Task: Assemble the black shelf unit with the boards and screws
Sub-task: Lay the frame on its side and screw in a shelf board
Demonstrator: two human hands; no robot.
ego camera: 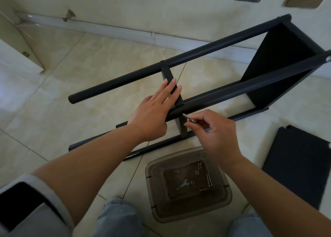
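Right, status from my feed: the black shelf frame [206, 57] lies on its side on the tiled floor [89, 66], long tubes running from lower left to upper right, with one black board [279, 62] already mounted at the far right end near the wall. My left hand [154, 111] lies flat, fingers straight, on the short crossbar [169, 75] and the near upper tube [232, 91], pressing rather than gripping. My right hand [216, 129] pinches a silver screw [188, 118] between thumb and forefinger, tip pointing at the tube right where the crossbar joins it; looks like the tip touches the tube, but I can't tell whether it sits in a hole. A loose black board [295, 165] lies flat on the floor at right, just beside my right forearm and apart from the frame. Between my knees, near the lowest frame tube, sits a smoky translucent plastic tray [152, 183] holding a small wrench [182, 184], several nuts [198, 165] and a few more screws [208, 181]. Jeans at the bottom edge, grey sleeve [35, 201] on the left arm.
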